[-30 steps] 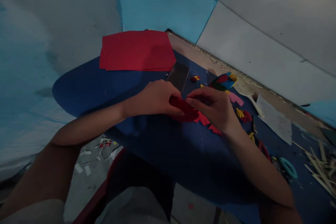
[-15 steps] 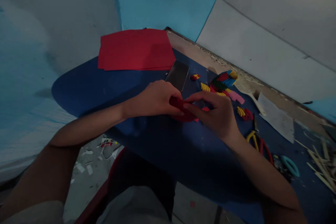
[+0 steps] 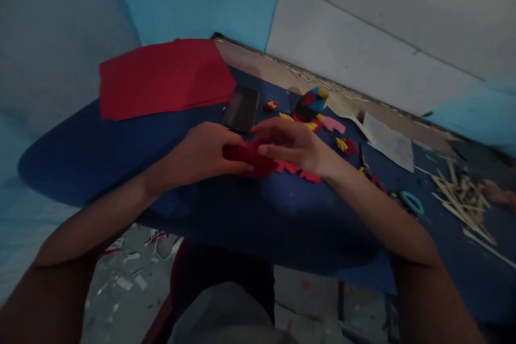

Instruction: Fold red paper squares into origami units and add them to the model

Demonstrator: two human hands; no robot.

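Note:
Over the blue table [image 3: 226, 209], my left hand [image 3: 201, 153] is wrapped round a curved red piece [image 3: 258, 164], thumb in front. My right hand [image 3: 292, 145] presses its fingers on the right side of the same red piece, which is partly hidden by both hands and slightly blurred. Small red paper pieces [image 3: 288, 167] lie just under and beside my right hand. Behind my hands, a dark phone [image 3: 242, 109] rests on the table.
Red sheets [image 3: 165, 80] lie at the back left. Behind my right hand are a multicoloured folded-paper piece [image 3: 312, 103] and small yellow and red bundles [image 3: 346, 145]. Farther right are a white sheet [image 3: 391, 142], a teal ring [image 3: 411, 203] and pale sticks [image 3: 463, 199].
The view has turned, so the table things appear farther left. My right hand's fingers have shifted over the red piece, and more small red paper pieces show beside it.

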